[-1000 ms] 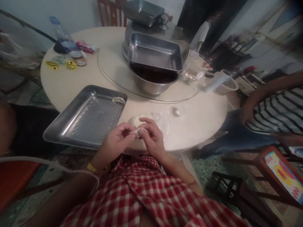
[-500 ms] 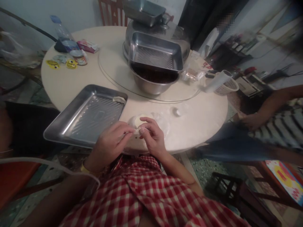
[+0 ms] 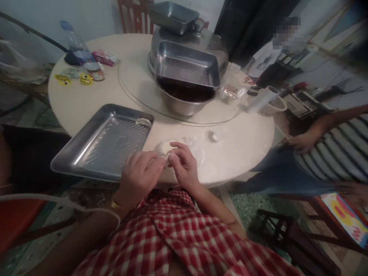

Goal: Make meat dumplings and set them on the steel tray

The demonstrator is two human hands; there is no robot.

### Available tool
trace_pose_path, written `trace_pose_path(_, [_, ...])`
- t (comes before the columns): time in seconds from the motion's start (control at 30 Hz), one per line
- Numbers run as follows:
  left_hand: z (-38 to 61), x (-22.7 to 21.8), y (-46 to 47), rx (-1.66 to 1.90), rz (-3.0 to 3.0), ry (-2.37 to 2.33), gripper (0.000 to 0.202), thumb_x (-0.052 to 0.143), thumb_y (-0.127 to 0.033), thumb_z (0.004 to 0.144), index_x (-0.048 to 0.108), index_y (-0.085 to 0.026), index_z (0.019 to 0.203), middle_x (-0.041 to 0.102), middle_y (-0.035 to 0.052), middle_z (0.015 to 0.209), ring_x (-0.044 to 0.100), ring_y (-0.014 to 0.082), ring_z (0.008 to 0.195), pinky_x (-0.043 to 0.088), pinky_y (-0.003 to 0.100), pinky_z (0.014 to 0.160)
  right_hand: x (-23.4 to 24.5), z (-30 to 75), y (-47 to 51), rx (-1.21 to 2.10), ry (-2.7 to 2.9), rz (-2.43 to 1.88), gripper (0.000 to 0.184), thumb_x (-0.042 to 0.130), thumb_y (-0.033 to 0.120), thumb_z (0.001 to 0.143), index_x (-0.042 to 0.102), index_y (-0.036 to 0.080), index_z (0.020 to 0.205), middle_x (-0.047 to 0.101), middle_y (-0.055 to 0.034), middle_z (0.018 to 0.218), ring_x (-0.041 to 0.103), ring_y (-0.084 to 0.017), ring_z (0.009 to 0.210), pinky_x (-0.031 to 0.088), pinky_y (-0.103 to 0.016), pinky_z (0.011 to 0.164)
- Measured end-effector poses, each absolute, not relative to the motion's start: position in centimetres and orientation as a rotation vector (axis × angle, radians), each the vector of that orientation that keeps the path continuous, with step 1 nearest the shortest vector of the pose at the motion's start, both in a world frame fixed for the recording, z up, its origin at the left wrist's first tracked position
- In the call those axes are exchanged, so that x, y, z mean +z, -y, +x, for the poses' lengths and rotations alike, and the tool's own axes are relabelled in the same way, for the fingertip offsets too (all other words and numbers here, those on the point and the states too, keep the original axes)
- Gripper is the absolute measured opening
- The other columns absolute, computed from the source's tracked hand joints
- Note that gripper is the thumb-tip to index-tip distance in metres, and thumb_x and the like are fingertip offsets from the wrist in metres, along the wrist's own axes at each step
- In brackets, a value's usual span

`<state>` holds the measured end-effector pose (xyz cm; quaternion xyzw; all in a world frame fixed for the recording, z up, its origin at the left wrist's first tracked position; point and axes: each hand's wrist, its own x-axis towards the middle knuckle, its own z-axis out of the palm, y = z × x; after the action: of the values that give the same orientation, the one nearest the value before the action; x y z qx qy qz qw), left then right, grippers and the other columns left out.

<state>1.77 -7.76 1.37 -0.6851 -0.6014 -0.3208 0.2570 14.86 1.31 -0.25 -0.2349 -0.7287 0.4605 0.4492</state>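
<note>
My left hand [image 3: 142, 170] and my right hand [image 3: 185, 165] meet over the near table edge. Between their fingertips is a small whitish piece of dough [image 3: 166, 156], mostly hidden by the fingers. The right thumb and index finger pinch it, while the left fingers curl against its other side. Just behind them lies a pale round of dough [image 3: 169, 146], partly covered by my right hand. To the left sits a large steel tray [image 3: 106, 138] with one pale folded dough piece [image 3: 143, 122] in its far right corner.
A steel bowl [image 3: 186, 105] of dark contents, with a smaller tray [image 3: 186, 69] on it, stands on the glass turntable [image 3: 138, 96]. Farther right are a white basket [image 3: 273, 106] and a small white lump [image 3: 214, 135]. A person in a striped shirt [image 3: 339, 145] sits at right.
My left hand has rolled forward and its fingers have curled closer around the dough at the right fingertips. The right hand keeps its pinch. The view has shifted slightly.
</note>
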Motion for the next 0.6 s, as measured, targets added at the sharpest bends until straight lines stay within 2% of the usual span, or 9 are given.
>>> trace_pose_path(0.1, [1.90,1.31,7.65,-0.903,-1.848,1.621,0.004,0.062,-0.015,0.086,0.063,-0.018,0.083,0.064,0.0062,0.079,0.054,0.0216,0.071,0.040,0.037,0.063,-0.27,14.86,-1.35,1.124,1.801,-0.590,0.014,0.056,0.032,0.091,0.064,0.023,0.085,0.066,-0.0048,0.094,0.061,-0.019,0.111,0.056,-0.036,0.090])
trace_pose_path(0.27, [1.78,1.45,7.44,-1.318,-1.980,1.927,0.006,0.056,-0.020,0.091,0.061,-0.019,0.095,0.062,0.0037,0.087,0.059,0.0182,0.085,0.047,0.032,0.078,-0.17,14.95,-1.35,1.008,1.840,-0.524,0.013,0.054,0.026,0.092,0.063,0.022,0.084,0.068,-0.0046,0.087,0.061,-0.018,0.112,0.053,-0.035,0.092])
trace_pose_path(0.33, [1.64,1.63,7.42,-1.415,-2.021,2.030,0.008,0.055,-0.023,0.092,0.060,-0.019,0.096,0.062,0.0030,0.088,0.060,0.0173,0.087,0.048,0.031,0.079,-0.12,14.95,-1.33,0.945,1.860,-0.502,0.012,0.054,0.024,0.092,0.063,0.023,0.083,0.068,-0.0043,0.085,0.061,-0.018,0.111,0.052,-0.035,0.092])
trace_pose_path(0.6, [1.57,2.09,7.31,-1.343,-2.012,2.083,0.008,0.054,-0.023,0.090,0.059,-0.020,0.086,0.060,0.0029,0.085,0.058,0.0188,0.085,0.045,0.033,0.079,-0.13,14.82,-1.27,0.847,1.914,-0.509,0.012,0.053,0.023,0.092,0.062,0.023,0.084,0.069,-0.0039,0.084,0.062,-0.019,0.110,0.054,-0.034,0.086])
